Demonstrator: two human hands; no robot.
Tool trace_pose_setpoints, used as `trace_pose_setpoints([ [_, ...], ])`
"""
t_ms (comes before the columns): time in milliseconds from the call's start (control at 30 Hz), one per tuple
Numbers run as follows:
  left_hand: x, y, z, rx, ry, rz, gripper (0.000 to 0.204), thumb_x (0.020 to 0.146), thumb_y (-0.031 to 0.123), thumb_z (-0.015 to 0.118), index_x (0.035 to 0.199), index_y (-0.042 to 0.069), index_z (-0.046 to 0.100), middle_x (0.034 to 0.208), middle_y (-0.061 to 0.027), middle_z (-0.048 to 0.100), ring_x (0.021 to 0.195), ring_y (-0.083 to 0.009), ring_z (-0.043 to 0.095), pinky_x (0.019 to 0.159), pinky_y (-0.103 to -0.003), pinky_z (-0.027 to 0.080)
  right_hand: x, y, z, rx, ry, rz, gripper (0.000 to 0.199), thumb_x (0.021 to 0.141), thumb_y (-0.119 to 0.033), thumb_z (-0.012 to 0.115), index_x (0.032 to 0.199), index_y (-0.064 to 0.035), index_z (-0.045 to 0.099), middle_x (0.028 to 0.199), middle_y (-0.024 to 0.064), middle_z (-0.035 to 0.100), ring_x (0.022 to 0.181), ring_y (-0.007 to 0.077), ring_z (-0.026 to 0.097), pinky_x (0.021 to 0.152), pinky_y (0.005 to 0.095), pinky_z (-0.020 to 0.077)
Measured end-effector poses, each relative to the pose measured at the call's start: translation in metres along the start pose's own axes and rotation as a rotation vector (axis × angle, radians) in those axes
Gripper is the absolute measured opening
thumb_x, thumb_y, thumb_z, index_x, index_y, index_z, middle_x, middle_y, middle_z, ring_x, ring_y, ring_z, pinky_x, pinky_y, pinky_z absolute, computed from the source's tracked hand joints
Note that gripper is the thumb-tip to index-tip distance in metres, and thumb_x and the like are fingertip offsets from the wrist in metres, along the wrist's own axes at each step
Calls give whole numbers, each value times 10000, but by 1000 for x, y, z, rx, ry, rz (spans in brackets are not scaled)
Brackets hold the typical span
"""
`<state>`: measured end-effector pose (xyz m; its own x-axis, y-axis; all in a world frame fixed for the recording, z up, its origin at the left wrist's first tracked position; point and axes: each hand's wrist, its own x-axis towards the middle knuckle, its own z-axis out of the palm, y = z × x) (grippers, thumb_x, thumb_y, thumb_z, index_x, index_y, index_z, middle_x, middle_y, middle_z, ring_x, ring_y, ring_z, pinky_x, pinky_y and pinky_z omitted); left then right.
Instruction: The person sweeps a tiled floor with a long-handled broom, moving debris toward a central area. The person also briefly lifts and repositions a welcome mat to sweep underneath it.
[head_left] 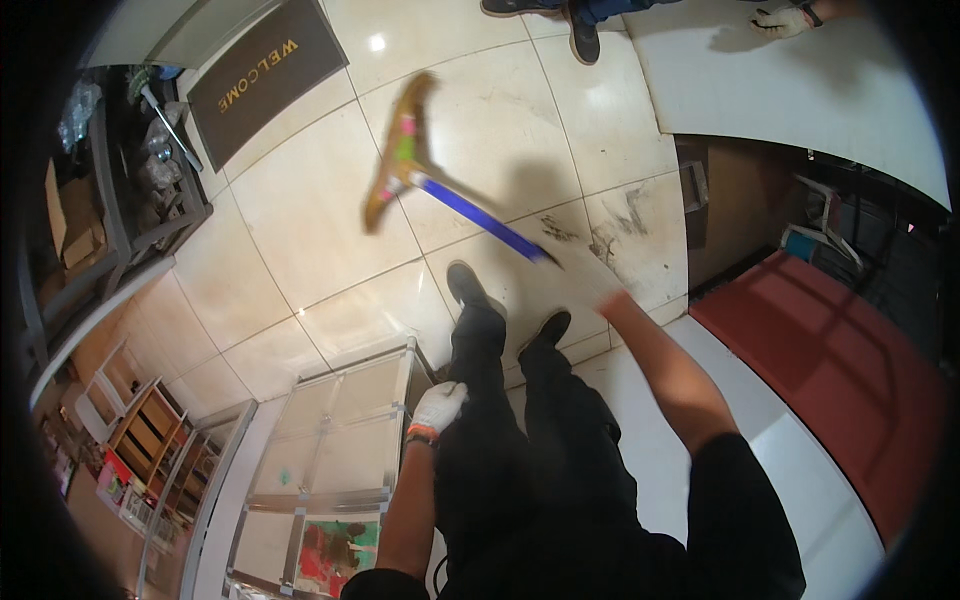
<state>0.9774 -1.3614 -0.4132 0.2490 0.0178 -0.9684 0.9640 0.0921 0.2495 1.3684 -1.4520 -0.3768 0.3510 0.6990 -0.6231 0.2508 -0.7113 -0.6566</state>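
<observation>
We seem to be sweeping, our right hand (584,281) clasping the broom (480,220) over the far floor (330,240); whether our left hand (438,408) is spread, we can't tell. The smudges (602,246) probably need a rightward stroke.

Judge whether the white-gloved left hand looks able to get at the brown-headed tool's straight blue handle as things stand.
Probably yes, reaching forward: the left hand looks empty, and nothing visible blocks its way to the handle, which the blurred right hand holds.
</observation>
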Motion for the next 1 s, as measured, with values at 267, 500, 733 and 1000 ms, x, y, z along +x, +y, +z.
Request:
trace_pose_setpoints([
  [267, 6, -108, -55, 11, 160, -65, 469, 1050, 467, 537, 942, 75, 771, 668, -69, 662, 548, -157, 595, 512, -341, 471, 141, 84, 59, 235, 232, 304, 491, 1038, -406, 561, 1394, -83, 660, 1083, 196, 756, 1003, 281, 729, 898, 417, 530],
  [500, -14, -70, -86, 90, 8, -265, 505, 1003, 484, 536, 1072, 50, 785, 696, -138, 705, 579, -202, 663, 586, -377, 527, -194, 176, 50, 647, 327, 987, 385, 1087, -382, 579, 1385, -154, 667, 645, -29, 487, 517, 94, 475, 478, 287, 425],
  [733, 21, 22, -111, 332, -10, -246, 481, 993, 462, 530, 1007, 51, 780, 664, -118, 684, 568, -203, 639, 569, -371, 512, -149, 164, -125, 226, 358, 754, 475, 1085, -391, 573, 1465, -108, 601, 894, 142, 688, 847, 278, 658, 762, 423, 531],
  [1000, 101, 254, -83, 328, -54, -125, 413, 974, 408, 568, 988, 43, 761, 648, -80, 648, 536, -157, 579, 537, -327, 469, -2, 350, -173, 345, 532, 591, 592, 1065, -478, 535, 1517, -98, 575, 1408, 257, 667, 1351, 406, 601, 1124, 440, 442],
])
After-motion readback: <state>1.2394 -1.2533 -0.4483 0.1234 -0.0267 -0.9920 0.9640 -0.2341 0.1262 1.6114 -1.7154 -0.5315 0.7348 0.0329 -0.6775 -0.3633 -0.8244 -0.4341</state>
